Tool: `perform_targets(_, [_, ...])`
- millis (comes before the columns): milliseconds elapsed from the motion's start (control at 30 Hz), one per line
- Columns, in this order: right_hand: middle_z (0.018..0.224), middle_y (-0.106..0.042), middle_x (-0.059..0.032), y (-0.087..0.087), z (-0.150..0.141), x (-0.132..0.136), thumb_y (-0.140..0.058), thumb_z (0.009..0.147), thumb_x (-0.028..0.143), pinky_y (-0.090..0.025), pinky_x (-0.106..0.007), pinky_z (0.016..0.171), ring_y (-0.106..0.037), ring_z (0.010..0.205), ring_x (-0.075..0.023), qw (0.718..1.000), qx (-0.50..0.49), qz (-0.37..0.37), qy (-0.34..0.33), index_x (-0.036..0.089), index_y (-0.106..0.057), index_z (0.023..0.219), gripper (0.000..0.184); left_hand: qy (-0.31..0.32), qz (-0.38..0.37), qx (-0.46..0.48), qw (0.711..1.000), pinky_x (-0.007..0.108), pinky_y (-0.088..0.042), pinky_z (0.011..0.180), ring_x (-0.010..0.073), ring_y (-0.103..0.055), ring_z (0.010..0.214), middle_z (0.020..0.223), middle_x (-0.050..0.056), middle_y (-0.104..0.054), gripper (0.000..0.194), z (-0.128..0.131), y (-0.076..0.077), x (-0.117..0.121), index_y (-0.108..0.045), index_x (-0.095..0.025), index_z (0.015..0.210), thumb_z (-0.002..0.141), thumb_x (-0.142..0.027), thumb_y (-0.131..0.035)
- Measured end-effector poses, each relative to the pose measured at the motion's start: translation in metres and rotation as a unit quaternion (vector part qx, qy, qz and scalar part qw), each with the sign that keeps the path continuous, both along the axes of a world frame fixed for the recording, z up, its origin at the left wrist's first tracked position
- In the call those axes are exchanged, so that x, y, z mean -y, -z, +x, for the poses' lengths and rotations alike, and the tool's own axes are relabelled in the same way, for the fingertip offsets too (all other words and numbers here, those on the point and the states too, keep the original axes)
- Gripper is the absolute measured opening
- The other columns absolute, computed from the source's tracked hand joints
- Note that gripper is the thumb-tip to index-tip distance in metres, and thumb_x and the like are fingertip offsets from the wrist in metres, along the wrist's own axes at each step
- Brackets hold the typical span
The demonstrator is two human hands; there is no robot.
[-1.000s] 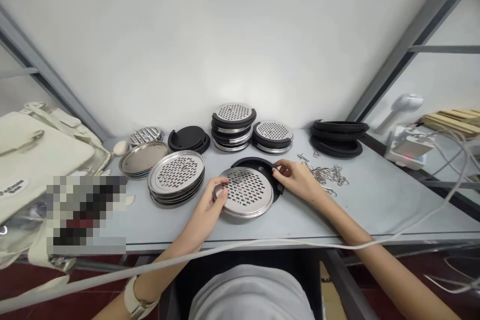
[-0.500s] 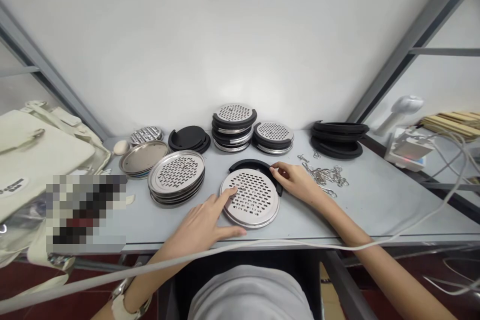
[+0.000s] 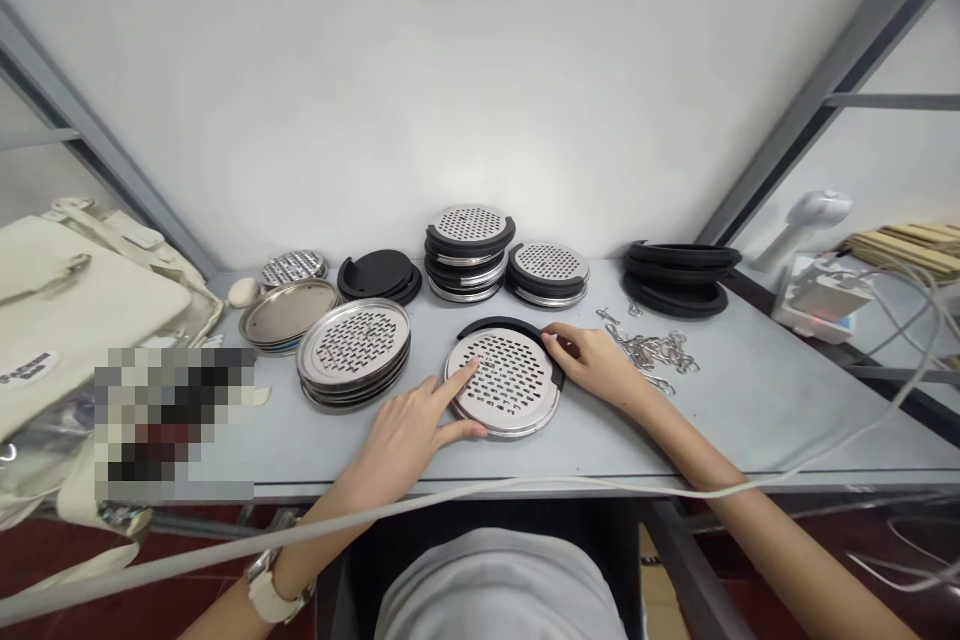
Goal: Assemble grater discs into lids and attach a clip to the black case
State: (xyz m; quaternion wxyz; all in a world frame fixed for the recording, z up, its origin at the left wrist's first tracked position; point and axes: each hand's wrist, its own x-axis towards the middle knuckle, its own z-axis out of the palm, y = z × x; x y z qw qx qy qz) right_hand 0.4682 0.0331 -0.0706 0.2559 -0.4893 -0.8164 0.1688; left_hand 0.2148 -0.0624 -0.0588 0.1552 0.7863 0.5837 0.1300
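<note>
A round perforated steel disc [image 3: 504,382] lies on the grey table, over a black rubber ring [image 3: 501,326] whose far arc shows behind it. My left hand [image 3: 409,428] rests open at the disc's near left edge, its index finger stretched onto the perforations and its thumb against the rim. My right hand [image 3: 592,359] is at the disc's right edge, fingers curled and pinching the black ring where it meets the disc.
A stack of perforated discs [image 3: 354,350], plain steel trays [image 3: 289,313], black lids [image 3: 379,274], two piles of assembled discs [image 3: 469,250] and black rings [image 3: 675,275] line the back. Metal clips [image 3: 649,348] lie right. A cream bag [image 3: 82,310] sits left; a white cable [image 3: 525,492] crosses the table's front edge.
The steel disc slid away from me onto the black ring. My left hand let go of its rim, spread flat and now presses one finger on it. My right hand stayed on the ring.
</note>
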Motion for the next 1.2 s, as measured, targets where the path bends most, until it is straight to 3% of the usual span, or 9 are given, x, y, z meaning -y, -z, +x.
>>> perform_targets(733, [0.055,-0.051,0.003,-0.005,-0.0032,0.0059,-0.037,0.091,0.039,-0.032,-0.024,0.051,-0.044,0.049,-0.0121,0.998,-0.011,-0.035,-0.051,0.019,-0.058,0.084,0.03,-0.019,0.027,-0.034,0.999,0.027,-0.042,0.073,0.0248,-0.063,0.093,0.101,0.003,-0.066,0.067,0.0004,0.0065,-0.0057,-0.024,-0.039,0.142,0.084,-0.052,-0.056])
perform_targets(933, [0.052,-0.041,0.0042,-0.0028,-0.0039,0.0043,-0.032,0.093,0.039,-0.028,-0.024,0.051,-0.036,0.047,-0.0111,0.999,0.0,-0.006,-0.045,0.02,-0.045,0.066,0.035,-0.018,0.033,-0.045,0.998,0.026,-0.042,0.07,0.023,-0.064,0.09,0.099,0.001,-0.067,0.067,0.0018,0.0063,-0.0048,-0.024,-0.039,0.142,0.085,-0.05,-0.056])
perform_targets(1200, [0.053,-0.051,0.0019,-0.0012,-0.0021,0.0028,-0.028,0.096,0.036,-0.034,-0.025,0.058,-0.048,0.05,-0.0125,0.998,-0.012,-0.041,-0.052,0.021,-0.042,0.063,0.039,-0.001,0.028,-0.061,0.998,0.025,-0.041,0.069,0.0218,-0.065,0.089,0.097,0.0,-0.068,0.068,0.0008,0.0024,-0.0061,-0.025,-0.038,0.142,0.084,-0.051,-0.056])
